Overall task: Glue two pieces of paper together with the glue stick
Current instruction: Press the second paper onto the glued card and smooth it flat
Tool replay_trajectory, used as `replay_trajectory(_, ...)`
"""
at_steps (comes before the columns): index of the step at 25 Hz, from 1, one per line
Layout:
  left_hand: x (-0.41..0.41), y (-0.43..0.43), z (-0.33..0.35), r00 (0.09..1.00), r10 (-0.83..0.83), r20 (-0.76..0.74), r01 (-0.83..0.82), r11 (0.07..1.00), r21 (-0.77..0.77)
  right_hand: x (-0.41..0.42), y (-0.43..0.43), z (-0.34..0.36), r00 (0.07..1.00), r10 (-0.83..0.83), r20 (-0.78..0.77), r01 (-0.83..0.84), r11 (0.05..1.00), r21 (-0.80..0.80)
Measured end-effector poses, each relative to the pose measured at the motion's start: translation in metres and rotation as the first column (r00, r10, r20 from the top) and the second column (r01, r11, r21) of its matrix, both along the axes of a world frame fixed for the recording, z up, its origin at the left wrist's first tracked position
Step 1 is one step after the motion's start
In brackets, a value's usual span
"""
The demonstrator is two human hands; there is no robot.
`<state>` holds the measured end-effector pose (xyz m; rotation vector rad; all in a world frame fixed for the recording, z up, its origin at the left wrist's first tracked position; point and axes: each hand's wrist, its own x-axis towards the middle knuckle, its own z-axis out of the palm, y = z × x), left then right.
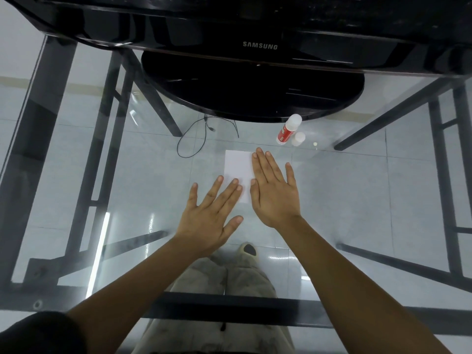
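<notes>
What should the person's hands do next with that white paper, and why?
Probably slide both flat hands outward over the white paper to press it down. The left hand and right hand rest on it with straight fingers, and the glue stick stands apart beyond it, so gluing looks done.

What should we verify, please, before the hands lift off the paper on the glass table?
1. Hands flat on paper: ok; the left hand touches the white paper with its fingertips, and the right hand covers its right edge.
2. Two sheets aligned: cannot tell; only one white rectangle shows.
3. Glue bond set: cannot tell.
4. Glue stick clear of paper: ok; it stands beyond the paper, apart from it.
5. Glue stick capped: cannot tell; a white cap-like piece stands beside it.
</notes>
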<state>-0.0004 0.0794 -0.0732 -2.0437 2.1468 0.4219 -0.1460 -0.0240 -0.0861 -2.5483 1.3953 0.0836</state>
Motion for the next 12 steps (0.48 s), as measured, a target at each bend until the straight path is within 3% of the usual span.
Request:
replay_trajectory(5, 0.005, 0.001, 0.004, 0.991, 0.129, 0.015, -0.129, 0.991, -0.026, 0.000, 0.000, -0.001, 1.000, -0.006, -0.003, 0.006, 1.000, -0.008)
replay_trajectory(9, -0.001, -0.002, 0.006, 0.999, 0.031, -0.011, -0.031, 0.999, -0.011, 0.000, 0.000, -0.001, 1.000, -0.004, 0.005, 0.004, 1.000, -0.017)
replay_trajectory(12, 0.012, -0.006, 0.007, 0.997, 0.071, 0.007, -0.071, 0.997, -0.041, 0.000, 0.000, -0.001, 1.000, -0.007, 0.006, 0.007, 1.000, -0.029)
